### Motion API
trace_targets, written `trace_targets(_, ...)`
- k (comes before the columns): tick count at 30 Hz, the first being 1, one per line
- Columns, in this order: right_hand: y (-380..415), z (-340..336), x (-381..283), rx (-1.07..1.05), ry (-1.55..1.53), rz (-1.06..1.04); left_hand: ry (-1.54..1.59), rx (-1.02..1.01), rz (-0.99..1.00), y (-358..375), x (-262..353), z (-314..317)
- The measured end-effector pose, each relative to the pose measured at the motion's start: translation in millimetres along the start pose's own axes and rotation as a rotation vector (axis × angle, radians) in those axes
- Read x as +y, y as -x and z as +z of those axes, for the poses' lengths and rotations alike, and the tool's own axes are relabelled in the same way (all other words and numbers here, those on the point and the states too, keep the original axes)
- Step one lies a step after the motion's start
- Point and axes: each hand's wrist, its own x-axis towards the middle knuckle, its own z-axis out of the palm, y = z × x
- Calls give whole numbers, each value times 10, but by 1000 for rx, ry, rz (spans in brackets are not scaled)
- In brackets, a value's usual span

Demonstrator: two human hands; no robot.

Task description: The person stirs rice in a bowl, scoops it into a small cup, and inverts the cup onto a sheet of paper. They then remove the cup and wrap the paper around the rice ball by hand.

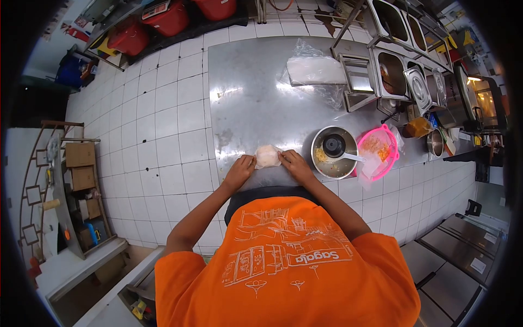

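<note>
A pale, flat piece of dough (267, 156) lies near the front edge of the steel table (245, 98). My left hand (240, 167) pinches its left edge with the fingertips. On the dough's right edge, my right hand (295, 163) rests with fingers curled over the rim. Both hands are pressed close to the dough, one on each side. My orange shirt hides the table's front edge below them.
Right of my right hand stands a metal bowl (334, 152) with filling, a black cup and a white spoon. Beside it is a pink colander (379, 150). A plastic bag (316, 70) lies further back. Steel food pans (392, 73) line the right. Red bins (163, 19) stand on the tiled floor.
</note>
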Motion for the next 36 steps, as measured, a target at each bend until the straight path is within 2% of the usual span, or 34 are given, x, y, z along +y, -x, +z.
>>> trace_targets(2,-13,45,19,55,-59,27,10,35,33,49,-78,-24)
trace_targets(5,-52,-28,-47,133,-118,81,152,109,-47,57,-66,-30)
trace_targets(8,-116,-66,-78,119,-165,124,185,152,-41,-14,10,-161)
trace_targets(11,-195,18,-98,142,-171,198,364,74,-209,-101,42,-194)
trace_targets(14,-301,89,-138,0,-229,435,465,61,-451,-142,-10,88)
trace_targets(17,-436,15,-210,-24,-198,535,511,27,-655,-243,24,203)
trace_targets(20,-509,160,-210,6,-223,583,468,169,-782,-370,128,228)
trace_targets(23,-556,281,-229,93,-271,609,557,318,-697,-390,116,234)
trace_targets(32,-436,361,-133,349,-479,502,698,326,-541,-404,204,-70)
trace_targets(35,-475,105,-134,224,-720,610,709,365,-466,-415,167,-109)
trace_targets(36,-491,36,-142,283,-710,557,710,392,-431,-427,159,-139)
